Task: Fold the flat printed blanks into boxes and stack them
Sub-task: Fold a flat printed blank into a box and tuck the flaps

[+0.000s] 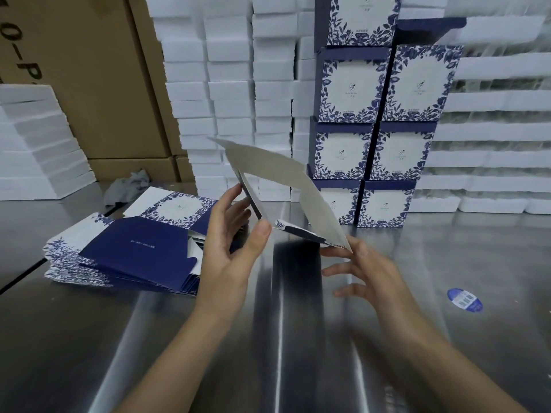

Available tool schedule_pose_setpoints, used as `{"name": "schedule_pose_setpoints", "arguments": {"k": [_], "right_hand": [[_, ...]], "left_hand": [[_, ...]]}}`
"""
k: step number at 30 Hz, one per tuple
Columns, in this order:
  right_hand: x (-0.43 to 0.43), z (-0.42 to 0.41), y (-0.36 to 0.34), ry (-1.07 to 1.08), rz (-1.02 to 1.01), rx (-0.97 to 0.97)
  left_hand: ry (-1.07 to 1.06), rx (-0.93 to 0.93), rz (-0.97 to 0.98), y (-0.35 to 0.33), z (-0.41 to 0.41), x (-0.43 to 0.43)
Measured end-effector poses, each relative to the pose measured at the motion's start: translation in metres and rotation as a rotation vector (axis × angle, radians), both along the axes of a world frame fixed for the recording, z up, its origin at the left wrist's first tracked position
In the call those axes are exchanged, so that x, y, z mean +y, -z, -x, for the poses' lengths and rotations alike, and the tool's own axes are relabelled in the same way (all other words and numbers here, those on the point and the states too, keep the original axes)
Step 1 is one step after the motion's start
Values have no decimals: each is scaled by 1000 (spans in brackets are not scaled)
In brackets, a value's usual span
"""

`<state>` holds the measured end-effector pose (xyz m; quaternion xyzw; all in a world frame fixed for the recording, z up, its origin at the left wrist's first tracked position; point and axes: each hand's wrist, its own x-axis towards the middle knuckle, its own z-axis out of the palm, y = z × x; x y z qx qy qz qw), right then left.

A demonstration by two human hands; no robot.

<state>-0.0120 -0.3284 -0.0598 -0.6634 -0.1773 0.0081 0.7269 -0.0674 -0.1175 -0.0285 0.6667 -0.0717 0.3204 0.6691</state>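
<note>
above the middle of the bench point(298, 338) the half-opened blank point(283, 180) is pinched at its left fold by the left hand point(229, 248); the right hand point(366, 272), fingers straight, touches its lower corner. light thin card, likely to crease, so hold it by the folds. print on the stacked boxes point(372, 150) is too small to read; a brown carton point(89, 84) shows "0-p"

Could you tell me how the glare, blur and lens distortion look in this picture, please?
Head view: bright streaks of glare run down the steel table; the wide lens bows the stacked boxes; the right hand is slightly blurred; the blank looks fairly sharp.
</note>
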Motion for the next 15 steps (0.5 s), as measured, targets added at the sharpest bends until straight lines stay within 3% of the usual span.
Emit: {"name": "schedule_pose_setpoints", "arguments": {"k": [10,15], "right_hand": [[3,10,-7,82,4,-190],[2,10,-11,248,54,-216]], "left_hand": [[-92,61,167,-2,3,-8],[-80,71,197,-6,3,-3]]}}
